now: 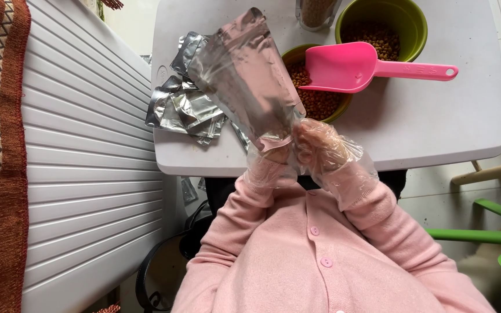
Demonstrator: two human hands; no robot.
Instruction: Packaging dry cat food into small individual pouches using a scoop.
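**A:** Closest to us, the pink cardigan (320, 261), and both sleeves lead up to hands in clear plastic gloves. They meet right at the near edge of the white table (436, 133).

**B:** And between them, a silver foil pouch (244, 75). It's held up off the table, tilted, its far end pointing away over the tabletop.

**A:** The left hand (271, 159) is closed on the pouch's near end from below. The right hand (319, 148) is pinched narrow on that same end, just beside the left. Both are holding the pouch, neither is spread wide.

**B:** I can't tell whether the pouch's mouth is open; the foil glare hides it.

**A:** My read: to handle this well, keep the grip at the very edge so the film isn't crushed, and keep the gloves from slipping on the slick foil.

**B:** On the table past the pouch, a green bowl (320, 104) of brown pellets, with a pink scoop (349, 66) resting across its rim, handle out to the right.

**A:** A second green bowl (413, 17) of pellets sits farther back on the table, beside a jar (317, 11) at the far edge.

**B:** And on the table's left side, a loose heap of spare pouches (187, 107), flat and empty-looking. I'd judge steadiness matters, with that bowl so near.
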